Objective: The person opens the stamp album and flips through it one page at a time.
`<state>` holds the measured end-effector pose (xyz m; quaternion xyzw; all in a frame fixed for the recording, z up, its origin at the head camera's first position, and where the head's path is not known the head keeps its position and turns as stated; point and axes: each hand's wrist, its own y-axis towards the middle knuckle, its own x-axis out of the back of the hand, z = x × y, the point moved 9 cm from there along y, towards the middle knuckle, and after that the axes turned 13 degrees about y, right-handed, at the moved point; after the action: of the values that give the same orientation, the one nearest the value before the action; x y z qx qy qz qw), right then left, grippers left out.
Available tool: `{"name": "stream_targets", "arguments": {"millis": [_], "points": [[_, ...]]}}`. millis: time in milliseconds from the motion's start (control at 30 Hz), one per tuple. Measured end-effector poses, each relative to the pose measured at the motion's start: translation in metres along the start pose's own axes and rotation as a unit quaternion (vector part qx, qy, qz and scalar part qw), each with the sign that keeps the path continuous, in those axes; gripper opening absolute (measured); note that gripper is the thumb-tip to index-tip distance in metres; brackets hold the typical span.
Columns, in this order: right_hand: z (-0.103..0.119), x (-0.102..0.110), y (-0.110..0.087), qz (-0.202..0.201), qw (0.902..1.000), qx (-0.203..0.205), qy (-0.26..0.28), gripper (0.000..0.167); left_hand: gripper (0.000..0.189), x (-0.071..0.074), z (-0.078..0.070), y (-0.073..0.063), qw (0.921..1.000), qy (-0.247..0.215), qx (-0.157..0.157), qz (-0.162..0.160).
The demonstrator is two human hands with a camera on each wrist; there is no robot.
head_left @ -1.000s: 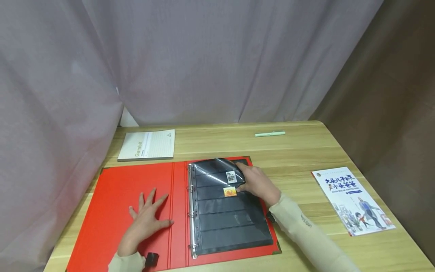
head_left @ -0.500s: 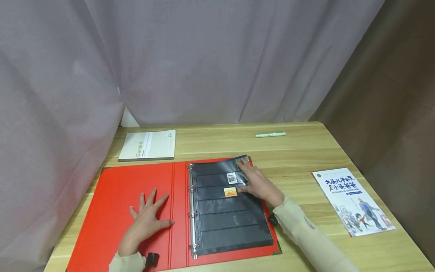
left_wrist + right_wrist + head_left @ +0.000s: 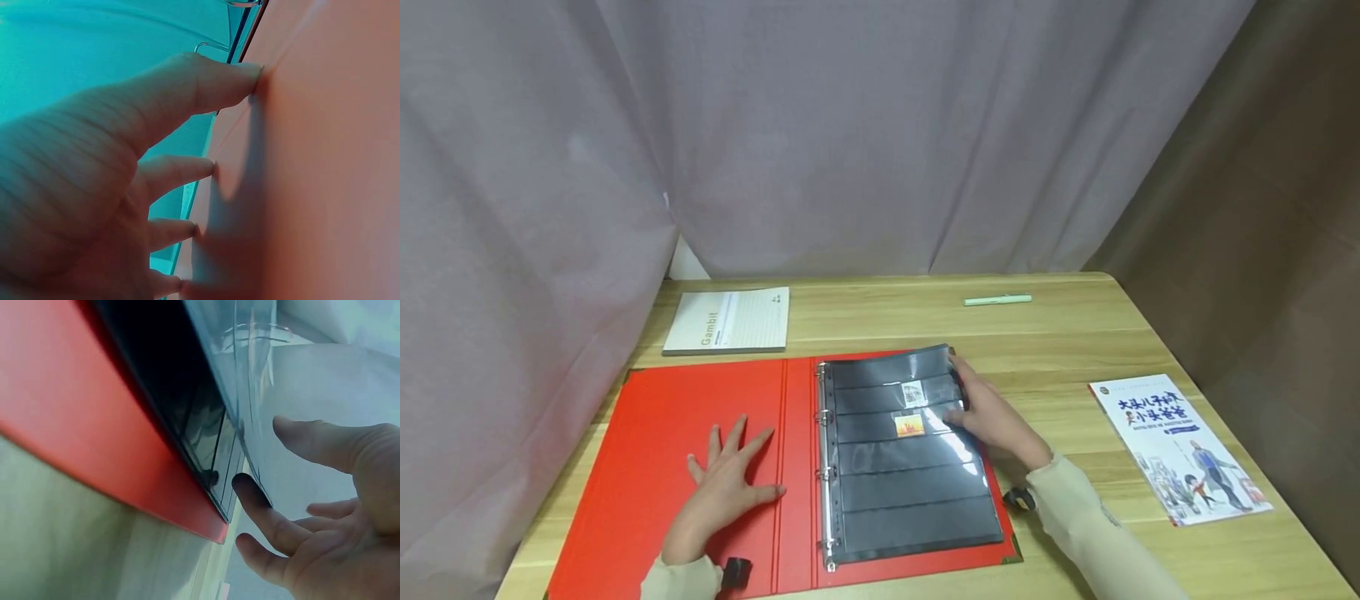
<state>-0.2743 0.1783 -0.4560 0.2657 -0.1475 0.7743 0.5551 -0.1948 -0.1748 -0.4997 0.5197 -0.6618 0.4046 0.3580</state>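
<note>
A red ring binder (image 3: 670,442) lies open on the table, its black pocket page (image 3: 917,479) on the right side by the metal rings (image 3: 823,473). Two stamps sit in the page's upper pockets: a grey one (image 3: 913,394) above an orange-yellow one (image 3: 909,426). My left hand (image 3: 724,492) rests spread on the bare left cover, fingertips touching it. At the page's upper right edge is my right hand (image 3: 996,417). In the right wrist view one finger (image 3: 281,528) reaches behind the raised clear sheet (image 3: 234,375); the thumb (image 3: 319,440) stands apart from it.
A notebook (image 3: 730,321) lies behind the binder at the back left. At the back right is a pale green pen (image 3: 997,300). A picture book (image 3: 1180,446) lies at the right. Grey curtains (image 3: 805,142) hang behind the table.
The page's curled upper right corner has come down flatter, though its edge is still raised. My right hand has shifted right to that edge, fingers going behind it. The left hand stays put.
</note>
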Motion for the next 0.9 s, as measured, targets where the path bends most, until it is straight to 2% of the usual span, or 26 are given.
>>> {"name": "stream_targets", "arguments": {"millis": [300,533,767,900], "points": [[-0.005,0.010,-0.019,-0.002,0.9949,-0.024,0.098,0.078,0.087,-0.003,0.000,0.001,1.0000,-0.003,-0.002,0.001],[-0.001,0.007,-0.031,0.022,0.9852,-0.051,0.162,0.067,0.087,-0.003,0.001,-0.001,1.0000,-0.004,-0.004,-0.004],[0.001,0.005,-0.038,0.039,0.9828,-0.062,0.169,0.061,0.087,-0.001,0.002,0.000,1.0000,-0.006,-0.003,-0.007],[0.001,0.003,-0.041,0.057,0.9775,-0.070,0.191,0.060,0.087,0.000,0.002,0.000,0.9999,-0.009,-0.001,-0.009]]}}
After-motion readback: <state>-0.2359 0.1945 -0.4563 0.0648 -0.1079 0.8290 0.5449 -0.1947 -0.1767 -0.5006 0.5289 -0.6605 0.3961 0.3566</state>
